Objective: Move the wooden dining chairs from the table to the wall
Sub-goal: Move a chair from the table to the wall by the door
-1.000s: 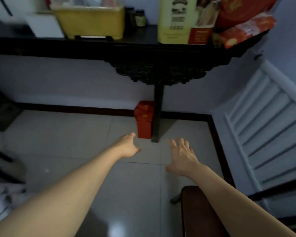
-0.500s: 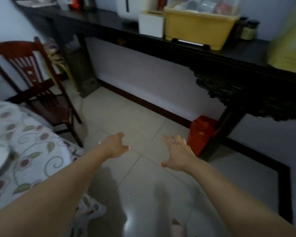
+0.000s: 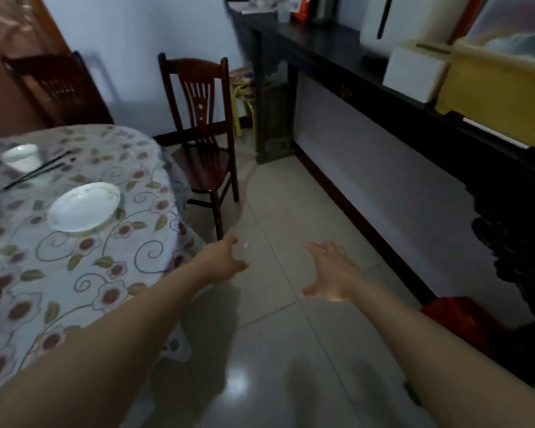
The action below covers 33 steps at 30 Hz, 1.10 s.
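— Beside the counter [image 3: 84, 264], where is the wooden chair [image 3: 202, 131]?
— At its far edge, seat tucked toward the cloth; another chair [image 3: 56, 88] stands behind.
— And the 2 hands?
— Left hand [image 3: 226, 261] and right hand [image 3: 328, 273] reach forward over the floor, open, holding nothing.

Dark console table [image 3: 337, 54] runs along the right wall, carrying a white box [image 3: 414, 75] and, just right of it, a yellow bin [image 3: 501, 88]. Under its near end, a red box [image 3: 464, 319] on the floor; past its far end, a small yellow-legged stool [image 3: 243, 88]. Well left of the console, a floral tablecloth [image 3: 84, 267] holds a white plate [image 3: 84, 206], a white bowl [image 3: 22, 157] and black chopsticks [image 3: 39, 171].
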### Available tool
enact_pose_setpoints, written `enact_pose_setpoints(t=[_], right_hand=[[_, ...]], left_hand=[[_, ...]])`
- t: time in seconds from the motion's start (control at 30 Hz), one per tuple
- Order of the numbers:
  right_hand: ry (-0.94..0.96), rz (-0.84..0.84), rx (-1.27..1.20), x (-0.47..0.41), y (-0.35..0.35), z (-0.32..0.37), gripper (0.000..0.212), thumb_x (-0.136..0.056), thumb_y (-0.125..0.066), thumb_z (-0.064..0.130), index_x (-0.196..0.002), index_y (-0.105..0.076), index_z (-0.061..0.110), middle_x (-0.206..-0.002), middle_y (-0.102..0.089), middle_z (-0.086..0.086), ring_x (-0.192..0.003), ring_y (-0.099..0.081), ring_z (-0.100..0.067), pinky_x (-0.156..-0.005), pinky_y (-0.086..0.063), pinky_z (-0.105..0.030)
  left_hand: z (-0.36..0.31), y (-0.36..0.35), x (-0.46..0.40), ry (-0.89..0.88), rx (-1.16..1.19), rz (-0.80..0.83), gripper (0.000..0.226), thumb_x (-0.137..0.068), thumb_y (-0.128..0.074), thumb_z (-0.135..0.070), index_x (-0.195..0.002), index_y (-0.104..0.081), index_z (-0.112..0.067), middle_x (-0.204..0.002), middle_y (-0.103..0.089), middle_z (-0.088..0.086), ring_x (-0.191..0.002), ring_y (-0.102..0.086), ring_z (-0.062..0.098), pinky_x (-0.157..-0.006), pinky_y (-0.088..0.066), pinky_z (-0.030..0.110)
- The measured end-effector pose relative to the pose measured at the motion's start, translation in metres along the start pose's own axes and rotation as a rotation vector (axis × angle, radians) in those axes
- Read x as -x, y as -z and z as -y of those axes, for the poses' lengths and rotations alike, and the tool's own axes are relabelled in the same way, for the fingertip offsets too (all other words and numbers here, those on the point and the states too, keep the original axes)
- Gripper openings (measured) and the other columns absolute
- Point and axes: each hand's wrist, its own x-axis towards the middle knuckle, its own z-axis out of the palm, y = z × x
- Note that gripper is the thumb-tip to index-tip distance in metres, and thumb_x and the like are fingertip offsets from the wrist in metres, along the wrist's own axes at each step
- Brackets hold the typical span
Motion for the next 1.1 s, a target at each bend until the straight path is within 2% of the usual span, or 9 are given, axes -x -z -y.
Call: enact_pose_setpoints(t=[0.2, 0.33, 0.47, 0.57, 0.7, 0.9, 1.1], right_hand=[[0.109, 0.057, 0.046, -0.026, 0.013, -0.001, 0.107, -0.071, -0.075, 0.046, -0.149, -0.006, 0.022, -0.15, -0.023, -0.006, -0.135, -0.023, -0.03, -0.108, -0.032, -0.041], [0.163, 0.069, 0.073, -0.051, 0.025, 0.006, 0.11, -0.071, -0.075, 0.046, -0.15, -0.003, 0.021, -0.153, -0.019, -0.006, -0.138, -0.02, -0.029, -0.111, -0.028, -0.041], [0.206, 0.06, 0.086, -0.083, 0.042, 0.013, 0.107, -0.071, -0.076, 0.044, -0.149, -0.007, 0.02, -0.152, -0.021, -0.008, -0.138, -0.021, -0.029, -0.111, -0.029, -0.041], [0.225, 0.047, 0.111, -0.113, 0.063, 0.017, 0.105, -0.072, -0.075, 0.043, -0.149, -0.008, 0.021, -0.151, -0.021, -0.009, -0.137, -0.021, -0.03, -0.11, -0.03, -0.042], [0.237, 0.033, 0.145, -0.166, 0.103, 0.02, 0.106, -0.073, -0.075, 0.043, -0.149, -0.005, 0.02, -0.152, -0.019, -0.009, -0.138, -0.019, -0.029, -0.111, -0.029, -0.042], [0.242, 0.006, 0.177, -0.245, 0.167, 0.025, 0.105, -0.074, -0.074, 0.043, -0.15, -0.006, 0.02, -0.152, -0.02, -0.008, -0.138, -0.022, -0.03, -0.112, -0.029, -0.044], [0.278, 0.026, 0.137, -0.329, 0.205, 0.039, 0.108, -0.073, -0.075, 0.044, -0.15, -0.002, 0.021, -0.153, -0.017, -0.009, -0.139, -0.02, -0.029, -0.113, -0.028, -0.043]], left_hand=[[0.003, 0.013, 0.004, 0.089, 0.031, -0.054, 0.065, -0.087, -0.058, -0.039, -0.14, -0.031, -0.014, -0.139, -0.046, 0.012, -0.121, -0.049, 0.028, -0.094, -0.039, 0.032], [0.017, 0.02, 0.0, 0.153, 0.066, -0.081, 0.061, -0.087, -0.058, -0.038, -0.138, -0.035, -0.014, -0.132, -0.051, 0.012, -0.117, -0.05, 0.027, -0.086, -0.036, 0.027], [0.02, 0.03, -0.022, 0.183, 0.083, -0.088, 0.06, -0.088, -0.057, -0.036, -0.138, -0.034, -0.012, -0.133, -0.05, 0.013, -0.115, -0.051, 0.027, -0.087, -0.04, 0.029], [0.014, 0.04, -0.056, 0.194, 0.075, -0.104, 0.061, -0.087, -0.058, -0.038, -0.137, -0.034, -0.012, -0.134, -0.049, 0.013, -0.116, -0.051, 0.027, -0.09, -0.042, 0.032], [0.003, 0.068, -0.124, 0.159, 0.114, -0.147, 0.064, -0.086, -0.059, -0.038, -0.138, -0.032, -0.012, -0.139, -0.046, 0.01, -0.121, -0.048, 0.026, -0.092, -0.038, 0.029], [-0.009, 0.116, -0.214, 0.102, 0.213, -0.118, 0.068, -0.087, -0.058, -0.039, -0.143, -0.027, -0.013, -0.139, -0.046, 0.01, -0.118, -0.052, 0.026, -0.085, -0.039, 0.027], [-0.009, 0.162, -0.287, 0.117, 0.223, -0.153, 0.056, -0.086, -0.059, -0.037, -0.131, -0.037, -0.011, -0.129, -0.053, 0.01, -0.113, -0.052, 0.025, -0.086, -0.041, 0.028]])
